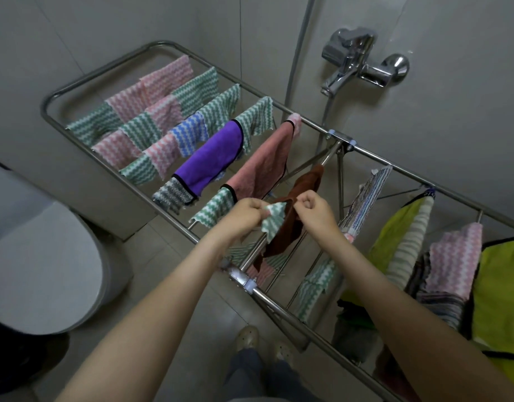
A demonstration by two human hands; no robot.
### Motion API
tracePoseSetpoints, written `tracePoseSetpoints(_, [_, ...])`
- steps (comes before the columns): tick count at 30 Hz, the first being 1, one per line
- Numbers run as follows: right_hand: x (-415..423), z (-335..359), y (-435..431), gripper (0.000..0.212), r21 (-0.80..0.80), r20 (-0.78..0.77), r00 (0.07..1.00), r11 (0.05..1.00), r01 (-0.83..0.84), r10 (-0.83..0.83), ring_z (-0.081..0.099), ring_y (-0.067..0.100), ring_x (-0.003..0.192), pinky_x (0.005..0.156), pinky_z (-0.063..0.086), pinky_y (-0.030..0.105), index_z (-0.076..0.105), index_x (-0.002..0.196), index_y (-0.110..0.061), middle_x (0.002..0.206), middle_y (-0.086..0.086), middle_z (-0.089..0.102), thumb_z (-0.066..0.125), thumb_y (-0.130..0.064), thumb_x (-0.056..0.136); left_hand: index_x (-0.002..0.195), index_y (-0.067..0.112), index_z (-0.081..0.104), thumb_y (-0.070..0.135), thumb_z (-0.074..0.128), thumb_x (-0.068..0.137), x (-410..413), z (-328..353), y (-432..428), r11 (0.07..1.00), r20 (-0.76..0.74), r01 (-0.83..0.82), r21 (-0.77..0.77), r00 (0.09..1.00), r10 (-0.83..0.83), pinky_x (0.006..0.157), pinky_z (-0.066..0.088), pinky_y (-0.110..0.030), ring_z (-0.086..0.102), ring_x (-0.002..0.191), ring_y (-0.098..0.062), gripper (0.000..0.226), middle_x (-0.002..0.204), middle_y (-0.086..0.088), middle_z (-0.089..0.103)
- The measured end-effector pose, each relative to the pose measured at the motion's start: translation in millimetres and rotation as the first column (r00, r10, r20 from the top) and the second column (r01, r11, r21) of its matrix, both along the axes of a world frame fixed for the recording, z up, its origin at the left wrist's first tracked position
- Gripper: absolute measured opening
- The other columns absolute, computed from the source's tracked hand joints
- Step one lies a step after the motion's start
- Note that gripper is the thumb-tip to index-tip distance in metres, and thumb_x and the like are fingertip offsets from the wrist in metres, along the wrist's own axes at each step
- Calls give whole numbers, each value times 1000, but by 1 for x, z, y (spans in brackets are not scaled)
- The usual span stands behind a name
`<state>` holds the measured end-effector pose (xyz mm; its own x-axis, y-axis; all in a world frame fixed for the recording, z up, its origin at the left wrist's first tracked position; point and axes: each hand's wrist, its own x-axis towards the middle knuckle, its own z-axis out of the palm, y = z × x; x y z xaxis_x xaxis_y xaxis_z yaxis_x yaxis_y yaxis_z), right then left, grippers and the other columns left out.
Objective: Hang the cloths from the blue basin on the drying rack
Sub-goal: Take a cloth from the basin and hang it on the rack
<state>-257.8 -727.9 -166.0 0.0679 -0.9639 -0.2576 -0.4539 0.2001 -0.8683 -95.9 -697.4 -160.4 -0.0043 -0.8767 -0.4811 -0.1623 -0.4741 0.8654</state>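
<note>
A steel drying rack [279, 297] runs from upper left to lower right and carries several striped, purple and pink cloths. At its middle bar my left hand [244, 216] pinches a green-and-white striped cloth [274, 219]. My right hand [315, 211] pinches the edge of a brown cloth [293, 224] that hangs over a bar. The two cloths overlap between my hands. The blue basin is out of view.
A chrome shower tap [363, 60] and hose stick out of the wall behind the rack. A white toilet lid [38, 271] sits at lower left. Yellow-green towels [499, 288] hang on the rack's right wing. My feet [250, 340] stand on the tiled floor.
</note>
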Motion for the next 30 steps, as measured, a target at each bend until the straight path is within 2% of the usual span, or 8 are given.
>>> tracePoseSetpoints(6, [-2,10,-12,17,-35,13,999,999,37,-37,44,17,68,68,40,34,42,80,-24,70,-2,42,40,-16,95,73,16,48,8,42,92,18,31,13,973,-105,-228,-31,969,224,51,38,-19,48,61,-11,21,71,-2,53])
tracePoseSetpoints(10, [0,18,-13,12,-97,17,998,993,-63,65,36,9,63,60,30,27,44,91,-15,70,-4,38,37,-16,100,58,15,47,9,38,80,30,61,14,815,-557,-575,78,653,514,46,44,-17,50,44,-14,24,49,1,50])
tracePoseSetpoints(12, [2,22,-8,12,-75,73,988,988,-132,137,36,11,63,57,29,23,46,92,-12,71,2,38,38,-14,100,51,15,44,9,34,74,39,66,10,799,-610,-599,-44,650,453,44,37,-18,38,38,-11,27,43,4,38])
tracePoseSetpoints(14, [4,22,-2,10,-43,126,956,964,-263,266,37,16,67,57,29,22,50,92,-9,74,7,39,42,-9,99,49,14,51,22,35,80,49,66,6,869,-435,-443,-219,842,320,43,34,-19,39,39,-11,36,42,4,41])
tracePoseSetpoints(16, [6,21,5,7,17,130,891,897,-442,436,41,14,70,61,33,20,54,93,-7,74,8,44,48,-6,97,53,16,64,49,32,90,54,58,0,952,-63,-137,-274,990,125,62,43,-28,53,54,-17,59,48,3,55])
tracePoseSetpoints(20, [10,8,10,16,200,58,796,775,-600,602,53,4,79,72,41,7,62,104,1,90,3,59,50,1,94,90,25,73,39,59,90,39,37,-8,933,556,354,-72,790,-257,87,45,-26,64,96,-16,20,94,3,72])
tracePoseSetpoints(25, [12,-9,4,19,268,249,939,915,-301,236,57,14,68,61,56,20,53,89,-9,78,8,54,45,8,92,99,24,66,37,72,80,13,8,-6,857,565,504,111,677,-472,76,44,-24,60,88,-12,24,91,4,64])
tracePoseSetpoints(30, [15,-17,-10,18,285,169,964,946,154,-207,54,21,52,41,54,32,36,91,-9,72,10,46,54,-4,93,80,18,62,31,72,81,13,-6,-8,854,575,498,150,658,-485,72,43,-23,60,84,-15,17,85,0,65])
